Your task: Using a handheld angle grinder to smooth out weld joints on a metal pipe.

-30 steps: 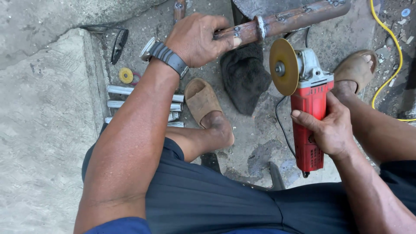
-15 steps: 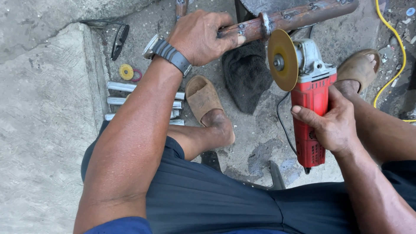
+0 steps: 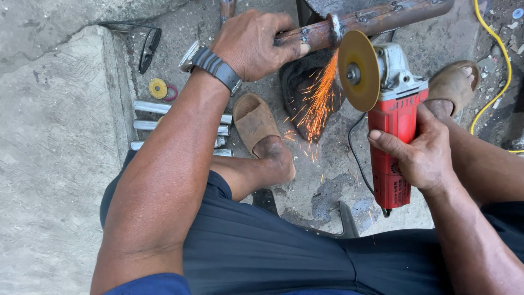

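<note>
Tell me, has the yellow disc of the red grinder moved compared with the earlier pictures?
Yes. The disc has gone up and slightly left, to the welded ring on the rusty pipe. It now meets the pipe and throws sparks; earlier it hung clear below.

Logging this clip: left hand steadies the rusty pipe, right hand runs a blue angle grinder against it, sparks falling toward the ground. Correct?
Not quite: the angle grinder has a red body, not blue, as the head view shows. The rest holds: the left hand grips the rusty pipe, the right hand holds the grinder with its disc at the pipe, and orange sparks fall toward the ground.
</note>
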